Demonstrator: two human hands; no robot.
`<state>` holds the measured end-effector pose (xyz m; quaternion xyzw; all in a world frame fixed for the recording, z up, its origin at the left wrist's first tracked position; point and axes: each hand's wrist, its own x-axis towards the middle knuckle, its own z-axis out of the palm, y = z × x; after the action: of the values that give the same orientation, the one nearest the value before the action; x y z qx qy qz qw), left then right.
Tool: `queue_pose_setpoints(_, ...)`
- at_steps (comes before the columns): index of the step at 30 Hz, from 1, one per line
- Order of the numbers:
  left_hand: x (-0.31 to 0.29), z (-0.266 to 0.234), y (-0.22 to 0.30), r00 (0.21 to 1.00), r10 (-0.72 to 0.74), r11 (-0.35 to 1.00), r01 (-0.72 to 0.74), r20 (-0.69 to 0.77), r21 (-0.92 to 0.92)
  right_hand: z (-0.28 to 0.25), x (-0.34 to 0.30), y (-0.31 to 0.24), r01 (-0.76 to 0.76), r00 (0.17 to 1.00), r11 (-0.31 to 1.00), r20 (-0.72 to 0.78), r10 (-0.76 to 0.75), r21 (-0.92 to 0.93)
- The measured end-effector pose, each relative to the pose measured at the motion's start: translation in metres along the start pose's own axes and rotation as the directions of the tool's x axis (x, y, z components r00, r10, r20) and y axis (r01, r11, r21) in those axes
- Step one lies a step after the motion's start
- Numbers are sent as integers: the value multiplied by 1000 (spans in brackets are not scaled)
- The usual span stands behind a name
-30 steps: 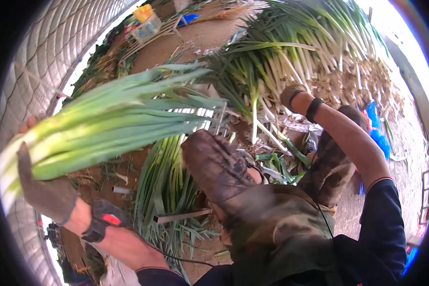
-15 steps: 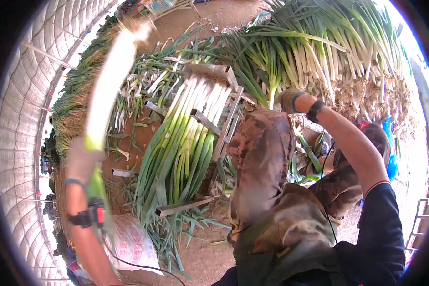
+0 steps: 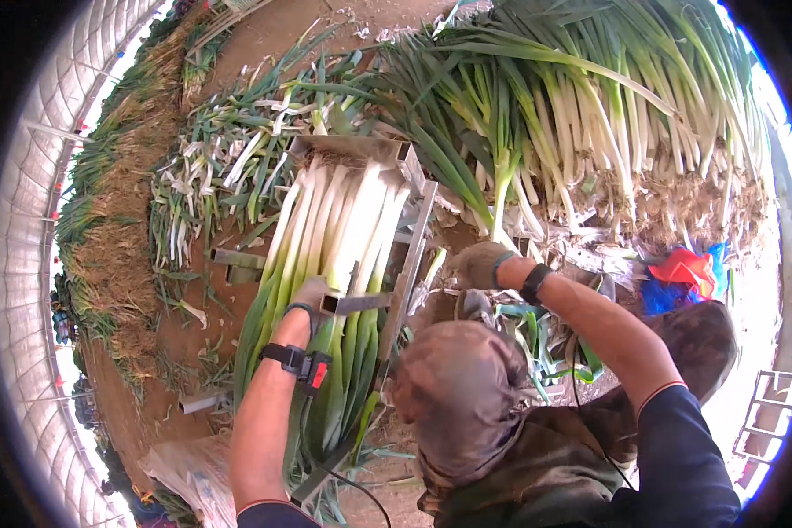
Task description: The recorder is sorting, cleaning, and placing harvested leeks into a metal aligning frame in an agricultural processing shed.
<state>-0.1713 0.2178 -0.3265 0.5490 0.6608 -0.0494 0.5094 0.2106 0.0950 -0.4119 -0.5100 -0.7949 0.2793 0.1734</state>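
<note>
A metal rack (image 3: 411, 255) to the left of my knee holds leeks (image 3: 312, 220) lengthwise, roots at the far plate and green leaves toward me. My gloved left hand (image 3: 312, 295) is closed round a leek low in the rack, beside a metal upright; its fingertips are partly hidden. My gloved right hand (image 3: 481, 264) is closed at the root end of another leek (image 3: 502, 189), which leans out of the big pile (image 3: 625, 106); the glove hides that end.
Trimmed leaves (image 3: 229, 167) litter the soil beyond the rack. Leek rows (image 3: 106, 255) run along the left wall. A pale sack (image 3: 189, 475) lies near left, a red and blue bag (image 3: 685, 273) at right. A cable (image 3: 361, 493) hangs from my left wrist.
My left hand has come down and right from a raised spot at the left, bringing a leek into the rack. My right hand has moved left and nearer, to the leek's root end.
</note>
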Motion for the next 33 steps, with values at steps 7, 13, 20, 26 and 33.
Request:
queue_pose_setpoints(7, 34, 5, -35, 998, 47, 974, -35, -48, 224, -32, 118, -124, 19, 996, 961, -79, -43, -277)
queue_pose_setpoints(13, -5, -2, 29, 963, 251, 936, -268, 102, 229, -11, 193, -124, 15, 984, 924, 172, 55, -382)
queue_pose_setpoints(20, -129, -2, 20, 882, 414, 685, -464, 225, 562, 8, 196, -129, -46, 950, 918, 267, 162, -394)
queue_pose_setpoints(26, -115, 40, 13, 838, 536, 552, -438, 100, 710, 30, 177, -117, -139, 981, 955, 94, 169, -261)
queue_pose_setpoints(33, -97, 56, 4, 768, 640, 546, -483, 31, 684, 32, 117, -96, -29, 994, 981, -110, 8, -193)
